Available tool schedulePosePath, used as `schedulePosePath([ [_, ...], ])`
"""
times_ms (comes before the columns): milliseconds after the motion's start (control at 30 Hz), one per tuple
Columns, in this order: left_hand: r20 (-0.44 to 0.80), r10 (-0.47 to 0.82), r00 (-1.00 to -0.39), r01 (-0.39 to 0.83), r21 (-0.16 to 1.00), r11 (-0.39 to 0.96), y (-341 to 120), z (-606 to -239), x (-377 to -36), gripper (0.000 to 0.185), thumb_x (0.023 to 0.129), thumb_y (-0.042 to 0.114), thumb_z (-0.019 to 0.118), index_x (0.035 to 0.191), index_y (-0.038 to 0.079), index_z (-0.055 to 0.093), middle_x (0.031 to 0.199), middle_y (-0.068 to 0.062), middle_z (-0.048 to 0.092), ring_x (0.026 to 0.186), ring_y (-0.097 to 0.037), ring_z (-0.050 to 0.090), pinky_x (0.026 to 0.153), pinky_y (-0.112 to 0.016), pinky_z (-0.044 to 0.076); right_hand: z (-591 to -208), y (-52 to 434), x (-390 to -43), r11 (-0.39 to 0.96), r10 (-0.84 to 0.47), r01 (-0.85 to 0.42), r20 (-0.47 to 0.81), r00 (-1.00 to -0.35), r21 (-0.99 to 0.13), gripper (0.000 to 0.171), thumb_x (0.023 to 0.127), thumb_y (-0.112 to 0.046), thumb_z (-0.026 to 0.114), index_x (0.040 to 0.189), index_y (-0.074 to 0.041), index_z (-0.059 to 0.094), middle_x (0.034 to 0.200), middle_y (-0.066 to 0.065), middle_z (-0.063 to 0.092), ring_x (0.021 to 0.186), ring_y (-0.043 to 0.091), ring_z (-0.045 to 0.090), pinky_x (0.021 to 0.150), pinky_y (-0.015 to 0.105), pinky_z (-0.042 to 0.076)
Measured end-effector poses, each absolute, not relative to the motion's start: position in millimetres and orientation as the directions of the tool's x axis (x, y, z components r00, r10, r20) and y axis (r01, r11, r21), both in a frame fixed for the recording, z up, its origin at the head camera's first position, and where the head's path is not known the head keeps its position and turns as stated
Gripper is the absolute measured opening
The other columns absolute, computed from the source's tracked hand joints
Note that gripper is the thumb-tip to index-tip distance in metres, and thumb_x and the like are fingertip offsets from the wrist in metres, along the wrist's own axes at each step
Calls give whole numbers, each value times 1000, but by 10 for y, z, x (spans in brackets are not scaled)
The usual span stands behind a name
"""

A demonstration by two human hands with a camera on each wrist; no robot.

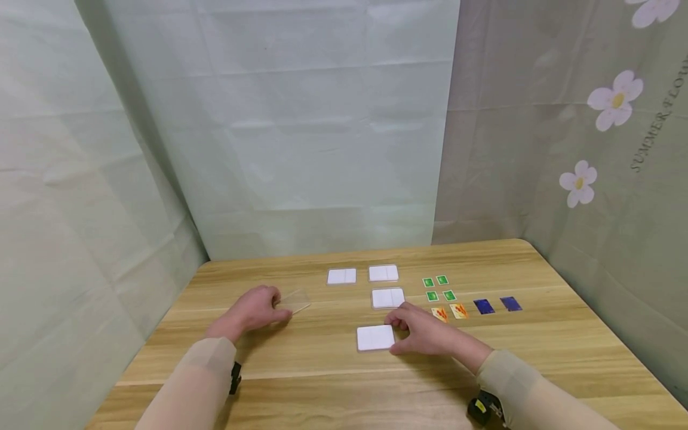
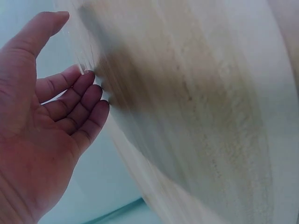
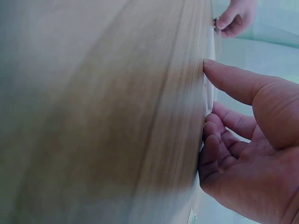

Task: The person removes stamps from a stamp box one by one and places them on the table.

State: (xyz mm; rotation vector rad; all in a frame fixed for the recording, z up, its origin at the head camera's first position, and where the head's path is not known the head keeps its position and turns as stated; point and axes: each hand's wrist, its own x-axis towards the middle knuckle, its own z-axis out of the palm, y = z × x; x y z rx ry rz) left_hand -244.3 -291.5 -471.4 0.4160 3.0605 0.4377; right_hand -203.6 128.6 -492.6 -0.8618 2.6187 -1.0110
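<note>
Clear plastic cover [image 1: 294, 300] tilts in left hand [image 1: 252, 310], edge raised.

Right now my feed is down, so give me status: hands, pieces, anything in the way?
Left hand holds clear plate. Right hand touches nearest white tile. Small cards beside right hand, not blocking.

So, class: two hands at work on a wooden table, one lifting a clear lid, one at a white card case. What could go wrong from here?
1. The left hand holds the clear lid only by its edge, tilted off the table; it could slip.
2. The right hand touches the nearest white case at its side only, so it might slide.
3. The orange cards lie close beside that hand; a sweep of the hand could scatter them.
</note>
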Motion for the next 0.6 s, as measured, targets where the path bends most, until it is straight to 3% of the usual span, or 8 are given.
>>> schedulePosePath([
  [267, -26, 264, -964, 245, 298, 923, -2755, -4710, -2420, 44, 93, 43, 87, 99, 5, 65, 83, -3, 59, 77, -20, 54, 74, -41, 48, -4948, 1297, -2014, 589, -601, -460, 19, -799, -664, 42, 88, -20, 96, 121, -9, 71, 112, 2, 60, 104, 21, 56, 93, 42, 52],
  [600, 24, 352, -936, 344, 290, 893, -2393, -4592, -2377, 51, 93, 41, 88, 119, 0, 71, 108, -9, 72, 95, -22, 65, 92, -50, 58, -4939, 1292, -2044, 601, -592, -463, 25, -805, -652, 44, 88, -20, 96, 122, -9, 71, 112, 2, 60, 103, 21, 56, 92, 42, 52],
])
